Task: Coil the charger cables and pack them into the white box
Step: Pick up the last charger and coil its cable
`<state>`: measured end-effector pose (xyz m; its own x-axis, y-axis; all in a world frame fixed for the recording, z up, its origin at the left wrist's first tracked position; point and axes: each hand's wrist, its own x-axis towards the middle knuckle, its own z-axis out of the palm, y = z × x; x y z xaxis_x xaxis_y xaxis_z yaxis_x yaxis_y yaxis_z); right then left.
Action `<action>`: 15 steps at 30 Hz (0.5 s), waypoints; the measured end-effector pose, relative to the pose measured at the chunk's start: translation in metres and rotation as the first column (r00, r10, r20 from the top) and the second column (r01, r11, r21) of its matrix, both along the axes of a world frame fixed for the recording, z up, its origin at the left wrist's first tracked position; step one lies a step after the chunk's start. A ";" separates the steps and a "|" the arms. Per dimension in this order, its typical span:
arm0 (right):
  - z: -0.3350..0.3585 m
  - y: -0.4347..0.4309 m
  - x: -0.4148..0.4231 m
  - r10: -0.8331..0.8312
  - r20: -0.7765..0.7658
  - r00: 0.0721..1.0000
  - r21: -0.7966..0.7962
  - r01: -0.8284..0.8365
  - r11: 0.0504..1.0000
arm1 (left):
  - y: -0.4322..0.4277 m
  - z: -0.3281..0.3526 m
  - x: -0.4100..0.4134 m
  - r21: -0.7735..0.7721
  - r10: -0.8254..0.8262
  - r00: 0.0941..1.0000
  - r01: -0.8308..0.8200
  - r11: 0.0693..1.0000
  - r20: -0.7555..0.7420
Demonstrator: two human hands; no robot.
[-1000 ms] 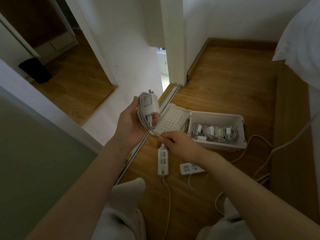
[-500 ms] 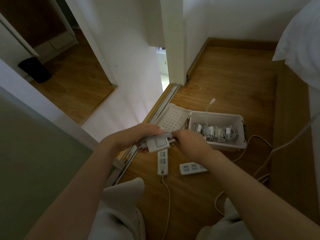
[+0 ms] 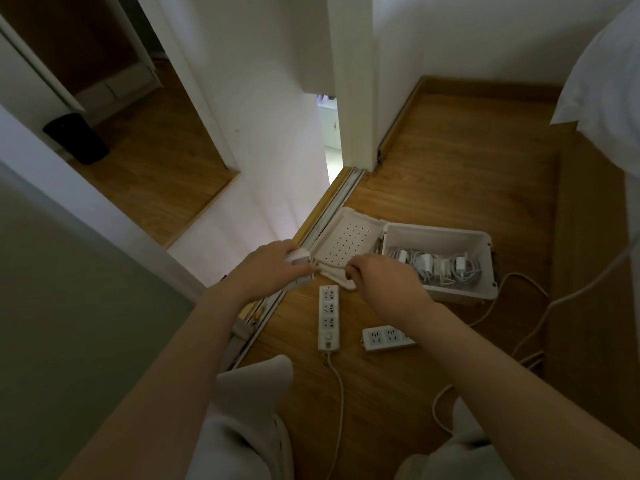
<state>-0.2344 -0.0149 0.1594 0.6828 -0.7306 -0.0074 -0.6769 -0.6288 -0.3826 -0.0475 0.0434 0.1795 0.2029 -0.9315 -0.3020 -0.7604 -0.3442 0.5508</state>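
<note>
My left hand (image 3: 273, 268) grips a white charger block (image 3: 300, 268) with its cable coiled around it, low over the floor beside the door track. A short stretch of its white cable (image 3: 332, 269) runs right to my right hand (image 3: 377, 282), which pinches it. The white box (image 3: 446, 261) stands open on the wooden floor just beyond my right hand. Several coiled chargers (image 3: 436, 268) lie inside it. Its perforated lid (image 3: 349, 244) lies flat to the box's left, under the stretched cable.
Two white power strips (image 3: 328, 317) (image 3: 388, 338) lie on the floor in front of the box, their cords trailing toward my knees and to the right. A sliding-door track (image 3: 311, 233) runs diagonally at the left. A bed edge (image 3: 609, 81) stands at the right.
Both hands came down from chest height to just above the floor. The charger turned over in my left hand, and the loose cable end that flicked up over the box is now drawn taut.
</note>
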 end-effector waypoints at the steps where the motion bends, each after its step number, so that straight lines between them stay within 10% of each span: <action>1: 0.001 0.001 0.001 -0.002 0.028 1.000 0.009 0.001 1.000 | -0.001 -0.002 -0.001 -0.060 0.044 0.998 -0.041 0.997 0.054; 7: 0.005 0.013 0.004 0.113 0.039 0.993 0.096 -0.116 0.989 | -0.008 -0.008 -0.010 -0.249 0.226 0.960 -0.181 0.951 0.165; 15: 0.009 0.030 0.011 0.161 0.089 0.983 0.145 -0.173 0.974 | -0.023 -0.007 -0.018 -0.220 0.427 0.840 -0.510 0.831 -0.336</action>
